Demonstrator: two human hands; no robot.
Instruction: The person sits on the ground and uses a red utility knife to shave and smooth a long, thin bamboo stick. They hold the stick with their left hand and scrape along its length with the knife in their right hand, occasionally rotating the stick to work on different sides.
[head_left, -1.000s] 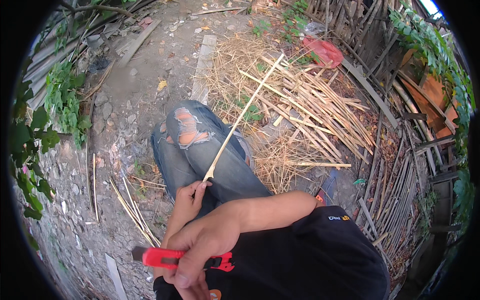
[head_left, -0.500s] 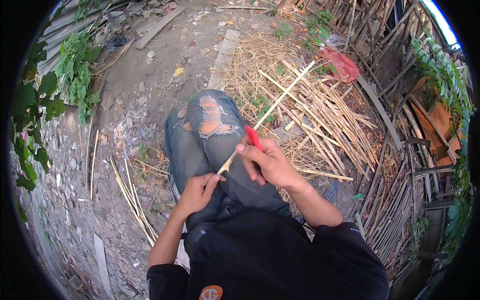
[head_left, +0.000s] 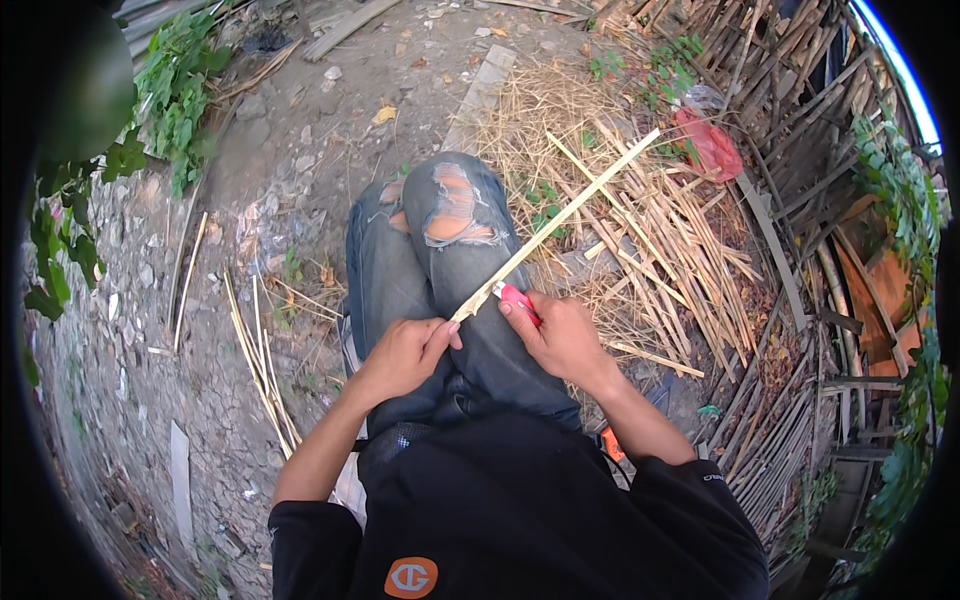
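A long pale strip, which looks like split bamboo (head_left: 572,208), slants across my lap, its far end up and to the right over the ground. My left hand (head_left: 402,358) pinches the near end between thumb and fingers. In my right hand (head_left: 562,335) is a red-handled utility knife (head_left: 518,302), its front end against the strip a little above my left fingers. Where the tip meets it, the strip looks frayed and partly peeled. Behind the strip are my legs in torn jeans (head_left: 400,270).
At the right lie a pile of split strips (head_left: 680,270) and dry shavings (head_left: 545,110). Beyond are a red plastic bag (head_left: 708,146) and stacked sticks (head_left: 780,400). More strips (head_left: 262,370) rest at the left on stony ground, near a leafy vine (head_left: 175,100).
My right hand has turned and come lower, bringing the knife from upright above the strip down against it. The strip's far end has swung slightly right. The whole view has shifted a little.
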